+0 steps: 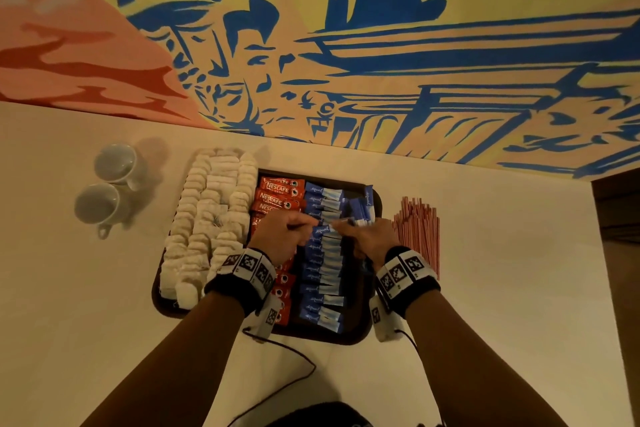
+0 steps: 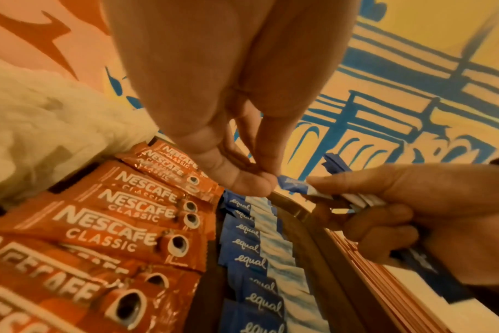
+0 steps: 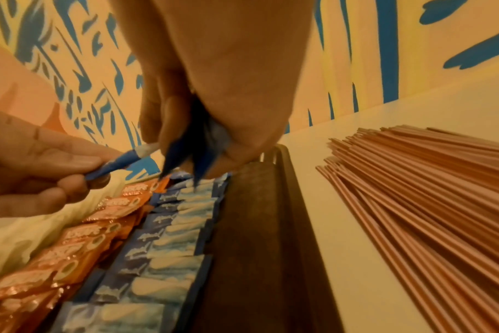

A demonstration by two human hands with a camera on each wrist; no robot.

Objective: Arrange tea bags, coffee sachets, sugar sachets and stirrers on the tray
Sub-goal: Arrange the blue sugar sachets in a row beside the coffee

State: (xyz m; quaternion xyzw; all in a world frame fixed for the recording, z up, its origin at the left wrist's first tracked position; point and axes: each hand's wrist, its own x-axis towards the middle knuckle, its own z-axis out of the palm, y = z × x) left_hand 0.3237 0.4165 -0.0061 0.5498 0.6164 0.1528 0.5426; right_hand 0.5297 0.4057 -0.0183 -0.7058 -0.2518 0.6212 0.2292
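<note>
Both hands meet above the middle of the dark tray (image 1: pixel 360 329). Left of the left hand (image 1: pixel 282 236), coffee sachets (image 1: pixel 277 199) and heaped tea bags (image 1: pixel 204 218) fill the tray. Under both hands runs a row of sugar sachets (image 1: pixel 323 274). Below the right hand (image 1: pixel 367 237) a bare tray strip lies open; beyond its rim, stirrers (image 1: pixel 417 232) cover the table (image 1: pixel 519 253).

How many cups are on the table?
2. Both stand left of the tray, beside the tea bags: one cup farther back near the wall, the other cup just in front of it. None seems hidden.
</note>
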